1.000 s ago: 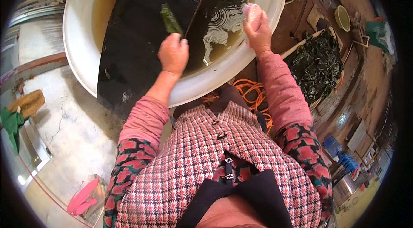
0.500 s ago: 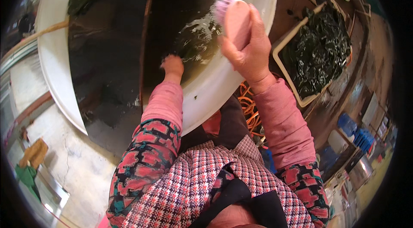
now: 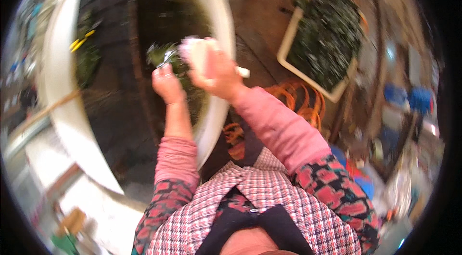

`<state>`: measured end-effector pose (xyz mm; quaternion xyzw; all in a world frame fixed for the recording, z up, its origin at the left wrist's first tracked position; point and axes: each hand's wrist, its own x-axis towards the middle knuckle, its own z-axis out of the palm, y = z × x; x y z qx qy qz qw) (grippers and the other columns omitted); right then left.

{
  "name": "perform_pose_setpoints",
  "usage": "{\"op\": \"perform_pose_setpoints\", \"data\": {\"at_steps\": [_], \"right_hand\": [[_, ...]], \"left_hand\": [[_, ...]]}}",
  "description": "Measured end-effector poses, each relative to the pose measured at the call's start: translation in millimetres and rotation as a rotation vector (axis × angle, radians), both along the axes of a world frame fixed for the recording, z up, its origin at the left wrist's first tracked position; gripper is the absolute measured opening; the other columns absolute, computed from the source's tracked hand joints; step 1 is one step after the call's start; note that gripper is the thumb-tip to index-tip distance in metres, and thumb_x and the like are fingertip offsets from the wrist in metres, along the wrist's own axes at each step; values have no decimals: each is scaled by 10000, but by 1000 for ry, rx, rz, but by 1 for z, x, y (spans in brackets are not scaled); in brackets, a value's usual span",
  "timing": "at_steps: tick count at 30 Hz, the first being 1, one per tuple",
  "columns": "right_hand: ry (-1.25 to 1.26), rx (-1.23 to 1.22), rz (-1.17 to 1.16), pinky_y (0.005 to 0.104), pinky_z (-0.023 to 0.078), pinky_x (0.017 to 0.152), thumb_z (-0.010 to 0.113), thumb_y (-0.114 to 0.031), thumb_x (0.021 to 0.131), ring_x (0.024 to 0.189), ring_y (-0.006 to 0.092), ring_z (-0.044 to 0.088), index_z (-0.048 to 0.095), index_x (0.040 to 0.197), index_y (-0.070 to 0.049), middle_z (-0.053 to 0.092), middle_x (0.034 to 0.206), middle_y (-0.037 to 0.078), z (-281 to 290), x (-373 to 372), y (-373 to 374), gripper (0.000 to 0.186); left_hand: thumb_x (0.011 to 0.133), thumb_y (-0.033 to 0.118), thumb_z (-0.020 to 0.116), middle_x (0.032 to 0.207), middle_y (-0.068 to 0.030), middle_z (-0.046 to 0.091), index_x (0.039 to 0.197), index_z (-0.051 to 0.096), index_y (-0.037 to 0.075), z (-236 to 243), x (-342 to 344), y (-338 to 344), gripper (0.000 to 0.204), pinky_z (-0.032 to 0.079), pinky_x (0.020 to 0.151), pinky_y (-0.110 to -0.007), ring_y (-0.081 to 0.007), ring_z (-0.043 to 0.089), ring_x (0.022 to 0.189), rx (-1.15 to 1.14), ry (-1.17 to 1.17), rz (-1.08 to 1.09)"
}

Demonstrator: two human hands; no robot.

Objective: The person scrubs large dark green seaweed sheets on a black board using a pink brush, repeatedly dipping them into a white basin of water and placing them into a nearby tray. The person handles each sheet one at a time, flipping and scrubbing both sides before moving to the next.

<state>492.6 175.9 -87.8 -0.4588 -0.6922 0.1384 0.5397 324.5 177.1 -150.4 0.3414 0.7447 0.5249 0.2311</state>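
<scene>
My left hand (image 3: 168, 85) is closed on a piece of wet green seaweed (image 3: 162, 55), held over the dark water in a large white tub (image 3: 220, 12). Close by on the right, my right hand (image 3: 220, 73) grips a scrubbing brush (image 3: 198, 57) with a pink back and pale lilac bristles. The bristles point left, toward the seaweed. Motion blur hides whether they touch it. Down the tub's middle runs a dark divider (image 3: 133, 29).
Right of the tub, a cream crate (image 3: 308, 81) full of dark green seaweed sits on the wet brown floor. Orange hose (image 3: 315, 108) lies coiled near my legs. A yellow-handled tool (image 3: 82, 42) is in the tub's left part. A wooden pole (image 3: 41, 115) meets the tub's left side.
My left hand has lifted seaweed up from the water. My right hand, still holding the brush, has come left beside it. The whole view has shifted, with the tub now further left.
</scene>
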Motion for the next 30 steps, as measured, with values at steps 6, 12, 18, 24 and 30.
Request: {"op": "perform_pose_setpoints", "data": {"at_steps": [6, 12, 18, 24, 30], "right_hand": [[97, -406, 100, 415, 467, 963, 726, -228, 789, 1144, 395, 558, 408, 1399, 21, 547, 1276, 243, -8, -6, 0, 731], [-632, -792, 133, 416, 399, 1040, 749, -293, 784, 1230, 375, 504, 330, 1439, -6, 496, 1344, 244, 10, -8, 16, 829], [-30, -343, 41, 442, 490, 926, 764, -214, 750, 1096, 444, 588, 356, 1396, 21, 570, 1224, 289, 1, -4, 4, 799], [-88, -359, 45, 445, 496, 918, 764, -220, 746, 1097, 440, 591, 363, 1397, 16, 570, 1225, 291, -17, -1, 1, 800], [-181, -361, -3, 465, 501, 901, 740, -266, 759, 1074, 444, 599, 361, 1396, 15, 579, 1208, 292, -11, -3, 7, 793]], "left_hand": [[875, 65, 601, 673, -83, 442, 772, 478, 39, 154, 95, 60, 163, 384, 570, -404, -245, 431, 614, 482, 216, -140], [796, 525, 687, 1330, -225, 501, 1334, 514, 61, 203, 163, 70, 731, 441, 992, -441, -374, 495, 1233, 534, 613, -1088], [699, 319, 811, 1380, -203, 485, 1314, 531, 116, 161, -69, 115, 705, 420, 1048, -458, -378, 473, 1272, 202, 1148, -647], [676, 469, 795, 1384, -118, 450, 1299, 531, 224, 110, -260, 77, 720, 442, 931, -569, -333, 436, 1270, -507, 1226, -243], [726, 269, 739, 1088, -83, 533, 1027, 575, 211, 78, -247, 29, 347, 458, 785, -510, -334, 516, 1061, -386, 1166, -316]]}}
